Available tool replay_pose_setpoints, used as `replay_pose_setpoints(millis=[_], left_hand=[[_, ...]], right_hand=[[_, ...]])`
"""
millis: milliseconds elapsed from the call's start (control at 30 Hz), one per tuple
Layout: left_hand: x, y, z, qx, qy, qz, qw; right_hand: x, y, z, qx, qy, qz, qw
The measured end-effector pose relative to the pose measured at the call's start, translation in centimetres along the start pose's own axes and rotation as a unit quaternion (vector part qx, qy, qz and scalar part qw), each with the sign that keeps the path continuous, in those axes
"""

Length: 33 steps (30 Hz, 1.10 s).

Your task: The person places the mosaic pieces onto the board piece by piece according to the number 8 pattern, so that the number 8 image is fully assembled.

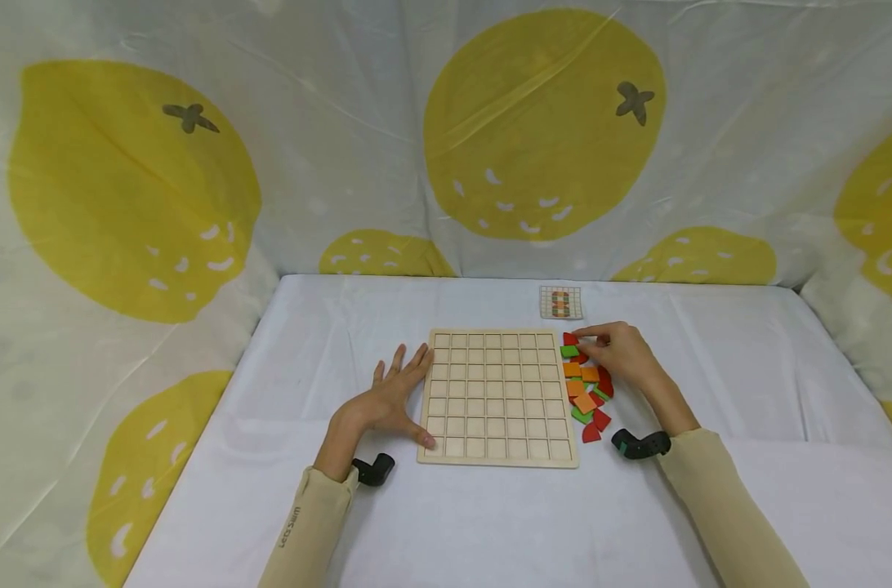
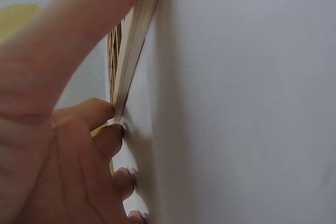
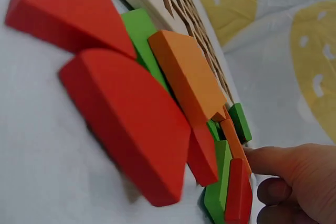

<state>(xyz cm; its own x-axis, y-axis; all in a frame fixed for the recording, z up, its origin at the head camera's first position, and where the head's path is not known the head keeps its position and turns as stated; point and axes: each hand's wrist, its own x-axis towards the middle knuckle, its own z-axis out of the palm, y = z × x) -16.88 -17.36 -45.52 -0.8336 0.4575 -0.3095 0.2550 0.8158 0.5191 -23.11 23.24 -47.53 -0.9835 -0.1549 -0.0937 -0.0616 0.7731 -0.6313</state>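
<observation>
A square wooden grid board (image 1: 501, 466) lies on the white-covered table. My left hand (image 1: 389, 404) rests at its left edge, fingers spread along the rim and thumb at the near left corner. To the right of the board is a loose pile of coloured pieces: orange squares (image 1: 584, 403), green pieces (image 1: 582, 415) and red rounded pieces (image 1: 591, 433). Over the far end of this pile my right hand (image 1: 619, 353) reaches in, index finger and thumb apart beside a red piece (image 1: 569, 338). The right wrist view shows one fingertip (image 3: 254, 156) close behind an orange piece (image 3: 234, 137).
A small pattern card (image 1: 560, 302) with a printed grid lies beyond the board's far right corner. Black wrist cameras (image 1: 640, 443) sit on both wrists. Lemon-print cloth (image 1: 358, 147) hangs behind the table and at its sides.
</observation>
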Motion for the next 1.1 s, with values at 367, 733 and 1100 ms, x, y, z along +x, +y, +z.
replay_pose_setpoints(millis=[367,733,1100], left_hand=[[0.0,0.0,0.1,0.008,-0.001,0.003,1.0000],[0.0,0.2,0.0,0.005,-0.004,0.000,1.0000],[-0.2,0.0,0.0,0.008,-0.004,0.001,1.0000]], right_hand=[[0.5,0.3,-0.1,-0.012,-0.020,-0.030,0.9993],[0.4,1.6,-0.3,-0.023,-0.016,-0.060,0.9978],[0.8,1.0,-0.2,-0.012,-0.029,-0.070,0.9971]])
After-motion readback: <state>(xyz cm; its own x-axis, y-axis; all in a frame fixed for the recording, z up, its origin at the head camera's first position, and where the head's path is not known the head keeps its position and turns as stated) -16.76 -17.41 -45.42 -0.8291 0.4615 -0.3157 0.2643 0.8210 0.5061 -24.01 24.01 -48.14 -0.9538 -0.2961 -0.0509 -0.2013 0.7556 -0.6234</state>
